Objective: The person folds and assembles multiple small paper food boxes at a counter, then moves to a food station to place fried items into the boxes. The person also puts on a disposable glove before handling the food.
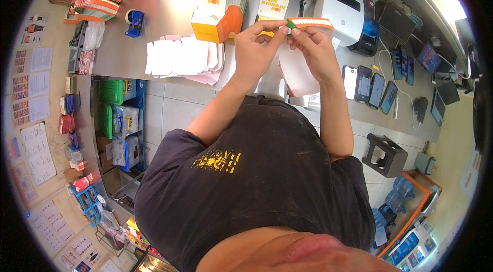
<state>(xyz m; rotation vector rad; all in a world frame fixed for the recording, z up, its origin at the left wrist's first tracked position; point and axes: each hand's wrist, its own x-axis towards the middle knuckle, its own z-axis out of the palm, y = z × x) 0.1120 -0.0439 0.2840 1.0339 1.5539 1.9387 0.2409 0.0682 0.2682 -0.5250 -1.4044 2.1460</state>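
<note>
— What is being held?

— A flat white carton blank (300, 69) with an orange-and-white striped top edge, raised above the desk (169, 5). Both hands are closed on its upper edge: the left hand (255, 51) pinches near the corner with thumb and forefinger, and the right hand (319, 53) grips the striped flap just beside it. The fingertips of the two hands nearly touch.

— And around it?

— Just behind the hands stand two folded-up boxes — a large white, yellow and orange box (218, 5) and a smaller one (273, 4) to its right. To the left, a fanned pile of flat white blanks (182, 59) lies on the desk, and farther left sits a blue tape dispenser (134, 22). At the far left corner there are stacks of striped cartons (97, 0).

— On the right?

— A white label printer (343, 9) close behind the right hand, and beyond it a row of phones (371, 87) lying on the desk. A dark stool (385, 155) stands on the tiled floor below.
</note>
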